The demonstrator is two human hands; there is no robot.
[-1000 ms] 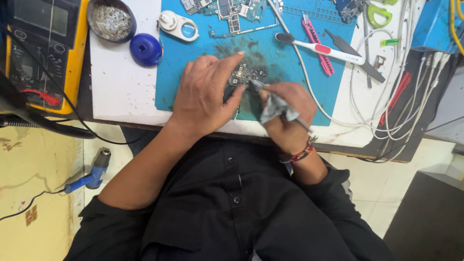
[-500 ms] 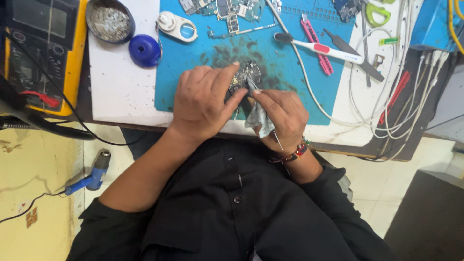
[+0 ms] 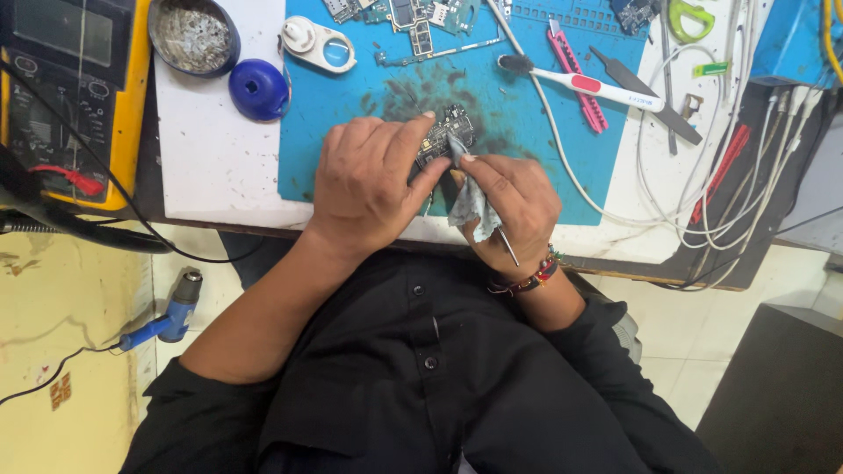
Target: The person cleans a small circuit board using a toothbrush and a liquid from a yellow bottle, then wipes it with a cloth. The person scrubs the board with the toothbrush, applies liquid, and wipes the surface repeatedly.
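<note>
Cut off at left: we see only part of a yellow-cased meter (image 3: 66, 96) at the upper left edge; its leads run out of frame.
Upper left: a round tin of grey scraps (image 3: 191, 35) and a blue cap (image 3: 259, 89) sit on the white bench (image 3: 211, 167), just left of the blue mat (image 3: 518, 114).
Lower left: a blue-handled tool (image 3: 171, 312) lies on the floor, its cord trailing to the edge.
Left hand (image 3: 373, 180): we find it curled over the small circuit board (image 3: 443, 139), fingers closed down on it and pinning it to the mat at centre frame; most of the board is hidden under the fingers.
Right hand (image 3: 514, 211): clenched around a grey cloth (image 3: 470, 206) and a thin metal tool (image 3: 505, 244); the cloth's tip touches the board. We cannot make out the tool's working end, which the cloth covers.
Top centre: more boards (image 3: 399, 16) are cut by the top edge.
Upper right: a white toothbrush (image 3: 584, 83), a pink strip (image 3: 578, 79) and dark tweezers (image 3: 645, 92) lie on the mat.
Right: white cables (image 3: 702, 211) tangle; where they end we cannot tell.
</note>
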